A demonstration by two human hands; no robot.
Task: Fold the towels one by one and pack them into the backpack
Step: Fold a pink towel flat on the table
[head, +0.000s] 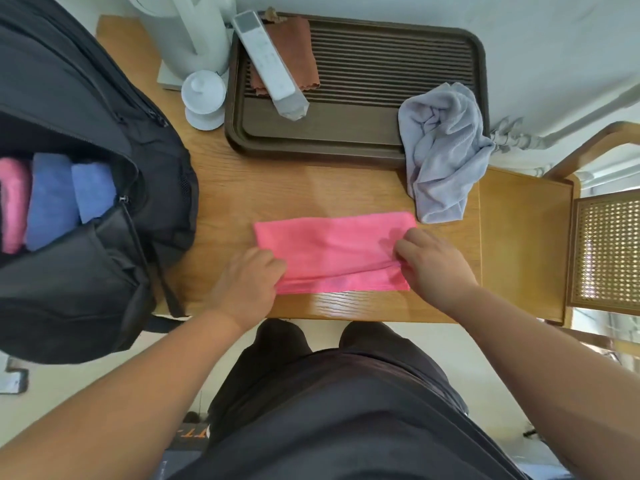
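A pink towel (332, 247) lies folded into a long strip on the wooden table (346, 188), near its front edge. My left hand (247, 282) pinches the strip's near left corner. My right hand (433, 261) pinches the upper layer's edge near the right end. A crumpled pale grey towel (443, 150) sits behind and to the right, partly on the tray. The black backpack (69, 271) stands open at the left, holding a pink towel (14, 209) and two folded blue towels (65, 199).
A dark wooden slatted tray (381, 81) at the back carries a brown cloth (294, 46) and a white remote (270, 64). A white kettle (194, 29) and white lidded cup (204, 98) stand at back left. A wooden chair (571, 237) is at the right.
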